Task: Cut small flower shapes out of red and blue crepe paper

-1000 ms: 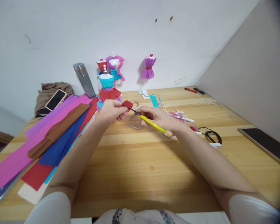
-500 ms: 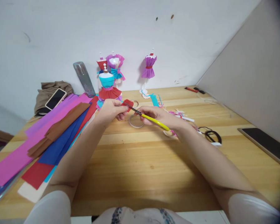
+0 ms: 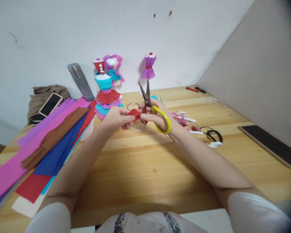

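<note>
Between my two hands is a small piece of red crepe paper (image 3: 134, 114). My left hand (image 3: 117, 118) pinches its left end. At the other end, the fingertips of my right hand (image 3: 152, 114) grip the paper. Yellow-handled scissors (image 3: 163, 121) hang in that same right hand, their blades parted and pointing up and away. Below and behind the paper lie rolls of tape (image 3: 138, 128), partly covered by the hands. Just beyond my left hand stands a small dress form (image 3: 108, 97) in tiered turquoise, red and purple paper.
Coloured crepe paper strips (image 3: 55, 142) cover the table's left side. A phone (image 3: 50, 104) rests on brown cloth (image 3: 36, 97) near a leaning bottle (image 3: 81, 82). More dressed forms (image 3: 149, 66) stand by the wall. Paper scraps (image 3: 180, 119), a black cord (image 3: 214, 136) and a tablet-like device (image 3: 271, 145) lie right.
The scissors' blades have come off the red paper and swung upward, now spread apart. My right hand has turned and taken hold of the paper's right end. The view has shifted slightly.
</note>
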Motion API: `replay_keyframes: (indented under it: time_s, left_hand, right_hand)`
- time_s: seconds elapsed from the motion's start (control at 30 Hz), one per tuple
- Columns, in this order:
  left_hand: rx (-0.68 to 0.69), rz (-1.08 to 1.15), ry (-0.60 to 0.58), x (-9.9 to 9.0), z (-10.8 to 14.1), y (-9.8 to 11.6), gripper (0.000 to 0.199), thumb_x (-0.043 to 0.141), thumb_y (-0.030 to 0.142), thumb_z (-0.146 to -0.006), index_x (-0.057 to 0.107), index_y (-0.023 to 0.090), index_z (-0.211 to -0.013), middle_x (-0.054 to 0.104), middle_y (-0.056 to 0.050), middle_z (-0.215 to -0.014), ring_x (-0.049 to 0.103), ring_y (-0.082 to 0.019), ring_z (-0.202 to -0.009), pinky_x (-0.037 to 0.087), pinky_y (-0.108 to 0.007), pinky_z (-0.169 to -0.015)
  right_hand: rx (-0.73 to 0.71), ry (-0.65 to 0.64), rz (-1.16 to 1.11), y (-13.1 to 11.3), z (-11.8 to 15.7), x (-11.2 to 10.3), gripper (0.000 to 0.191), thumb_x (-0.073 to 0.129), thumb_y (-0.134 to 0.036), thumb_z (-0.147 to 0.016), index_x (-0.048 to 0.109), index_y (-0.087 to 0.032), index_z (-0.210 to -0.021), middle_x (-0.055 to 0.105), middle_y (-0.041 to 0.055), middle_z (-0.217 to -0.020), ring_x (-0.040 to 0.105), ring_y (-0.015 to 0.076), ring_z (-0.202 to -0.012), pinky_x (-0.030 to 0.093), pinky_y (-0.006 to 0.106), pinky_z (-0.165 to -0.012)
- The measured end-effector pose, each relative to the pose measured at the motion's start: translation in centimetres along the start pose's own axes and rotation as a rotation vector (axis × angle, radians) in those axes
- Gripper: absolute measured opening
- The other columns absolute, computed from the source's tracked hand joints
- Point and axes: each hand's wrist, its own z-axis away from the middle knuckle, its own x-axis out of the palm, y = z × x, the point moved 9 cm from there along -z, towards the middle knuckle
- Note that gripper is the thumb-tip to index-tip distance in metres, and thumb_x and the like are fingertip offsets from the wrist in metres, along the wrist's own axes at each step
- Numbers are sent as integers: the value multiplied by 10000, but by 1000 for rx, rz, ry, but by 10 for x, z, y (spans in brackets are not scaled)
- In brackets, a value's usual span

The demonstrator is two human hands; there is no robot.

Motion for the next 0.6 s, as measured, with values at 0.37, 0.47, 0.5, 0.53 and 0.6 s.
replay_keyframes:
  time_s: [0.37,0.47,0.5,0.53,0.6]
  left_hand:
    - [-17,-70,-39,15,3,0,330,668,83,-800,599,147,-484,559,5,-401,491,-71,-366,393,-167,-409]
    - [-10,-75,-53,17,2,-1,329,683,97,-798,600,148,-484,564,2,-409,502,-74,-375,398,-168,-411]
    - [-3,-74,-62,17,2,-1,318,689,106,-798,608,148,-494,568,2,-413,507,-76,-380,401,-168,-414]
    - [7,-70,-73,18,1,-2,302,694,118,-799,618,147,-507,573,1,-420,513,-78,-387,405,-169,-419]
    - [31,-54,-93,17,-1,-4,267,710,155,-798,644,146,-540,590,-4,-440,527,-82,-405,413,-169,-431]
  right_hand:
    - [21,39,115,-8,3,-1,366,849,-315,-639,571,-219,-856,508,-78,-633,466,100,-537,340,252,-492]
    - [45,38,120,-7,4,0,343,822,-296,-645,561,-219,-853,488,-88,-606,432,91,-500,309,256,-484]
    - [51,40,119,-7,4,0,340,814,-291,-644,557,-218,-855,492,-89,-600,423,88,-489,301,257,-482]
    - [54,42,117,-7,4,0,338,807,-286,-643,554,-218,-857,497,-90,-594,417,86,-479,297,258,-480]
    - [54,55,109,-8,5,-1,328,792,-274,-642,560,-218,-867,506,-91,-589,413,84,-464,296,259,-473]
